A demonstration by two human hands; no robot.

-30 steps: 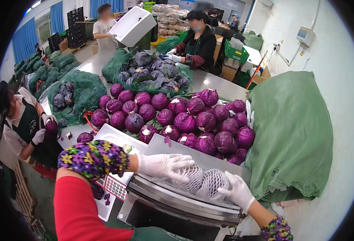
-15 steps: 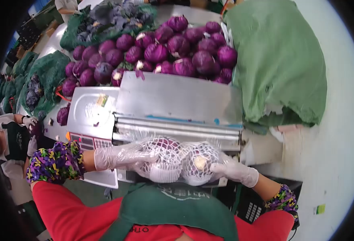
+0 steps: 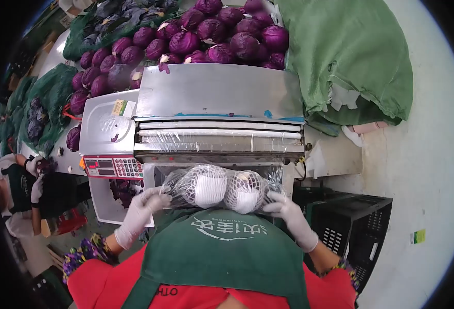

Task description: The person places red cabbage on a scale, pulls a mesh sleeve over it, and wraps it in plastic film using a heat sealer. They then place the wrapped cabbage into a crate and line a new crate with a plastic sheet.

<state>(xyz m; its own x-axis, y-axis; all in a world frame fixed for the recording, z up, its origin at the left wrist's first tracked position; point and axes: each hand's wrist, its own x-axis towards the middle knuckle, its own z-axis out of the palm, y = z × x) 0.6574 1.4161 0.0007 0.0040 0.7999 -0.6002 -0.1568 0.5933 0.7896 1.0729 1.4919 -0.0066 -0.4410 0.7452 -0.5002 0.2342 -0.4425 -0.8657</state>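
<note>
Two purple cabbages in white foam nets, the left one (image 3: 204,186) and the right one (image 3: 244,191), sit side by side under clear plastic film (image 3: 174,186). They are in front of my green apron, at the near side of the wrapping machine (image 3: 222,149). My left hand (image 3: 140,216), in a whitish glove, pinches the film's left end. My gloved right hand (image 3: 293,219) has its fingers bent onto the film at the right end; the fingertips are partly hidden. More film lies over the machine's rollers (image 3: 216,135).
Loose purple cabbages (image 3: 211,31) are heaped behind the metal plate (image 3: 216,92). A scale (image 3: 115,167) stands left, a green sack (image 3: 350,51) right. Black crates (image 3: 353,226) stand low on the right. At far left a co-worker's gloved hands (image 3: 35,175) hold something dark.
The netted cabbages have come toward my apron, away from the rollers. Both hands have moved from the cabbages' sides down to the film's ends. The view has tilted downward.
</note>
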